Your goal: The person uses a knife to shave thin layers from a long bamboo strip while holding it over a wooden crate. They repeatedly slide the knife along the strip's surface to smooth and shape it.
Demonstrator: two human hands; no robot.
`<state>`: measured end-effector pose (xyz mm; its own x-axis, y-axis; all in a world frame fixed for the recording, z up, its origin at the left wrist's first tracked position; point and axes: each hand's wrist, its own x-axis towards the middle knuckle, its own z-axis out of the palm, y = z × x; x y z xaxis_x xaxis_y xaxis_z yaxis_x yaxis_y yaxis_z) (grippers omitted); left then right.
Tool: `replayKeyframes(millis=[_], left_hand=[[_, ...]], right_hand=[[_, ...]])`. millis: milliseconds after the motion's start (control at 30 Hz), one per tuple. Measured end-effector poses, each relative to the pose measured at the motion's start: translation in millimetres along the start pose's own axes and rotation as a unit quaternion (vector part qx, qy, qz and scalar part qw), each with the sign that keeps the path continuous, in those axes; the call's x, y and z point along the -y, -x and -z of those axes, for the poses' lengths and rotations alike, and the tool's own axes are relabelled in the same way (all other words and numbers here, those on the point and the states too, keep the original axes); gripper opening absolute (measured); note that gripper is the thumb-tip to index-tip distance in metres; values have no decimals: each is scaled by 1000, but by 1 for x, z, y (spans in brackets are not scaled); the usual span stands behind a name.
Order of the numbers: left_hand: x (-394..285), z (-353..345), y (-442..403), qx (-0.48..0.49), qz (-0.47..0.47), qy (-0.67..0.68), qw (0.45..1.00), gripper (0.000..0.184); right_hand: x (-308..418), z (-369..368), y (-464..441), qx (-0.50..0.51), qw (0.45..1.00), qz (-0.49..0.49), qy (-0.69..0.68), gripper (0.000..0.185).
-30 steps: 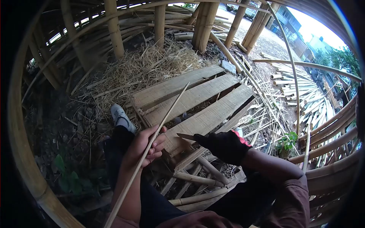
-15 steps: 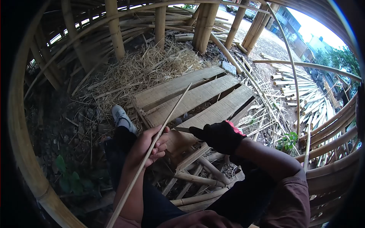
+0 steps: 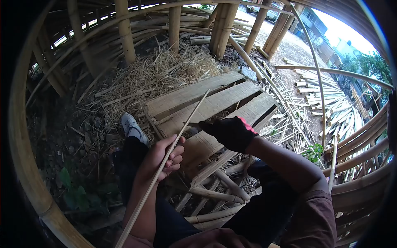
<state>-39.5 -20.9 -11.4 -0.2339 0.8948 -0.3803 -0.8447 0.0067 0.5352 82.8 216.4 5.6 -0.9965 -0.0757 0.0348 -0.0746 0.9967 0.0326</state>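
Note:
My bare left hand [image 3: 166,158] is closed around a long, thin bamboo strip [image 3: 143,200]. The strip slants from the bottom of the view up over a low slatted wooden table [image 3: 223,108]. My right hand [image 3: 230,133], in a black glove with a pink-red patch, is closed on a knife. Its dark blade [image 3: 191,124] points left and meets or nearly meets the strip, above my left hand. The glove hides most of the knife's handle.
Dry shavings [image 3: 165,70] lie heaped behind the table. Bamboo posts [image 3: 223,31] stand beyond, and cut bamboo poles [image 3: 331,99] are stacked at the right. A curved bamboo rail [image 3: 31,177] frames the left side. My shoe [image 3: 133,126] rests left of the table.
My right hand has moved up and left with the knife, bringing the blade farther along the strip toward its tip. My left hand and the strip have hardly moved.

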Motion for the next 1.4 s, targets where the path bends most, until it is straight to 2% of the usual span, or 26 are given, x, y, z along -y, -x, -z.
replayKeyframes(millis=[67, 133, 167, 200, 233, 267, 300, 367, 467, 567, 600, 633, 700, 767, 833, 900, 933, 967, 1033, 1100, 1200, 1233, 1300, 1367, 1400], left_hand=[[-2, -1, 0, 0, -2, 0, 1000, 24], [-3, -1, 0, -2, 1, 15, 1000, 24], [-3, 0, 1, -3, -1, 17, 1000, 24], [-4, 0, 1, 0, -4, 15, 1000, 24], [-4, 0, 0, 4, -7, 12, 1000, 23], [-4, 0, -1, 8, -9, 12, 1000, 23], [-4, 1, -1, 8, -11, 10, 1000, 23], [-4, 2, -1, 9, -17, 12, 1000, 23], [-3, 0, -1, 2, -13, 9, 1000, 23], [-2, -1, 0, 1, -10, 1, 1000, 23], [-3, -1, 1, -4, -7, 1, 1000, 23], [-3, -2, 1, -9, -4, 2, 1000, 24], [-5, 1, 0, -11, -2, 7, 1000, 24], [-5, 2, 0, -10, -1, 15, 1000, 24], [-5, 1, 1, -12, -6, 10, 1000, 24], [-4, 1, 1, -8, -6, 10, 1000, 24], [-3, 0, 0, -5, -7, 10, 1000, 24], [-3, 0, -1, -4, -8, 12, 1000, 24], [0, -2, 0, -10, -2, 1, 1000, 23], [1, -3, 0, -16, 1, -9, 1000, 23], [5, -3, 0, -18, 4, -25, 1000, 24], [6, -2, -2, -13, 3, -27, 1000, 24], [9, 1, -3, 1, 2, -31, 1000, 25], [8, -4, -1, -13, 10, -39, 999, 26], [7, -3, -1, -13, 11, -46, 999, 26]], right_hand=[[-7, -16, -5, -2, 1000, 18, -21, 53], [-31, -16, -8, 4, 996, 36, 77, 54], [-56, -25, -13, 51, 992, -105, 51, 37], [-83, -24, -17, 118, 946, -300, 33, 37], [-125, -40, -4, 71, 926, -369, 43, 44], [-194, -84, 13, 66, 909, -354, 208, 42], [-178, -60, 15, 99, 879, -379, 271, 39], [-160, -41, 23, 47, 903, -350, 245, 40], [-112, -17, 3, 29, 975, -164, 145, 49], [-60, -4, -6, 54, 997, -25, 49, 50], [-48, 8, -6, 112, 992, -49, -41, 45], [-54, 4, -4, 111, 992, -49, -44, 45], [-89, -12, 8, 71, 993, -78, 52, 40], [-144, -28, 28, 126, 931, -303, 159, 35], [-203, -48, 58, 99, 829, -516, 192, 33], [-226, -57, 90, 54, 832, -514, 202, 38], [-227, -62, 98, 23, 856, -473, 207, 37], [-234, -69, 93, -22, 836, -535, 121, 32], [-172, -34, 76, 20, 920, -333, 204, 40], [-143, -25, 57, 28, 961, -212, 176, 49], [-111, -21, 30, 40, 986, -125, 101, 50], [-112, -30, 29, 0, 994, -85, 73, 47], [-123, -29, 20, 79, 990, -84, 80, 45], [-172, -34, 22, 56, 992, -61, 100, 41], [-207, -42, 27, 73, 964, -202, 154, 37]])
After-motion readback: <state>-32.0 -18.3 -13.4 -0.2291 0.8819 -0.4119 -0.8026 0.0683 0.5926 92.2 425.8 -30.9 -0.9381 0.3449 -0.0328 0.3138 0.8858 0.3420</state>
